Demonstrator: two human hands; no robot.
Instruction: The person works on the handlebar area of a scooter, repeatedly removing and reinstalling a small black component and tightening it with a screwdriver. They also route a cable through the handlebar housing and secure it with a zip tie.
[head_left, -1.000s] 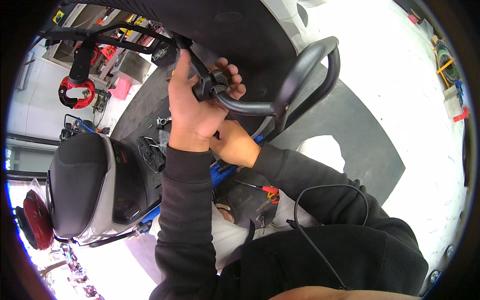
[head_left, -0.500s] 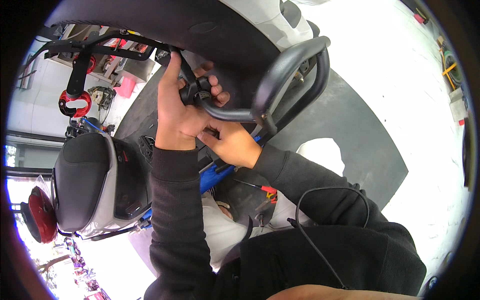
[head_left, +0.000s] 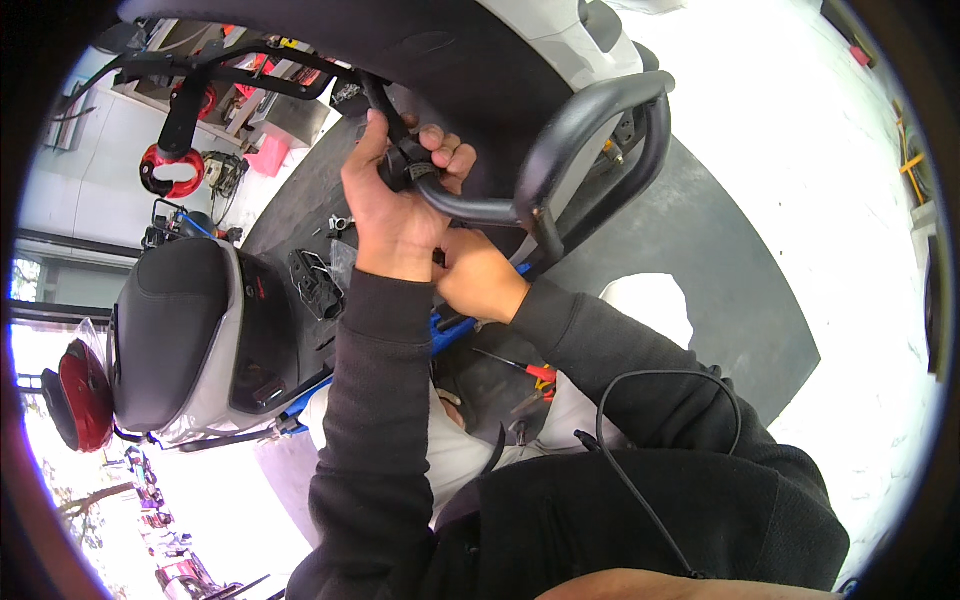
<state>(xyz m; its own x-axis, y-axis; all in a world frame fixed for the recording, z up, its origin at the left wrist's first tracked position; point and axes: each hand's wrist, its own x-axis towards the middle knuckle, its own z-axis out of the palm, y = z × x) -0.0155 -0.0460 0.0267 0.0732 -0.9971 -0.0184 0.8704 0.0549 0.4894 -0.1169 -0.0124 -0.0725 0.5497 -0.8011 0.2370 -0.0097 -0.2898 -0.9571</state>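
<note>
Black clamp (head_left: 404,164): 11 o'clock, around black tubular bar (head_left: 470,207) | Left hand (head_left: 397,212): loosely grasping clamp | Right hand (head_left: 482,278): clamp's 5 o'clock, curled, hold hidden | Status: clamp on bar; whether fastened, cannot tell

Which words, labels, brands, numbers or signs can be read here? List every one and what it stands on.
None can be read for certain.
Red mark on the dark side panel below the scooter seat: too small and blurred.
Pale marking on the black fitting cupped in the left hand: too small to read.
</note>
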